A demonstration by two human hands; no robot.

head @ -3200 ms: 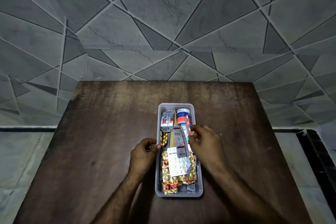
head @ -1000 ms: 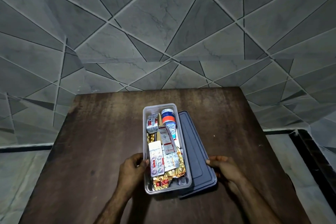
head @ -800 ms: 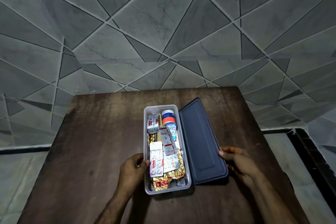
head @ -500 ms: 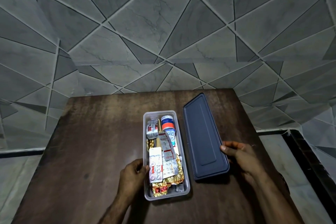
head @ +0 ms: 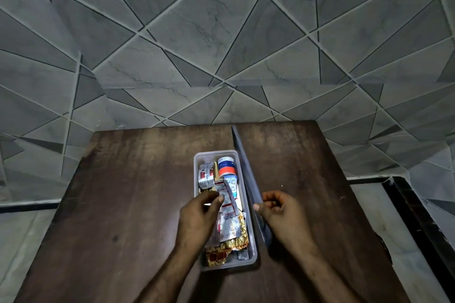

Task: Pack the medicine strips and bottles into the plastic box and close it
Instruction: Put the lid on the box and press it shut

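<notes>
- Bench (head: 123, 192): dark wood, set against a grey tiled wall (head: 197, 32); nothing else lies on it beside the box and lid.
- Box (head: 252, 257): clear plastic, open, lying lengthwise near the bench's middle; it holds strips (head: 205, 174), gold foil packs (head: 236, 241) and, at its far end, a bottle (head: 227, 166) with a red band.
- Lid (head: 246, 174): dark blue, standing on edge along the box's right wall, seen nearly edge-on; half a second ago it lay tilted, face up, apart from the box on the right.
- Right hand (head: 280, 214): fingers curled, pinching the lid's near part between thumb and fingers.
- Left hand (head: 199, 219): over the box, covering its near-left contents, fingertips pressed together on a strip (head: 227, 198) that rises at a slant; earlier it gripped the box's left wall.
- View: the camera has tipped a little; the bench sits lower in the frame.
</notes>
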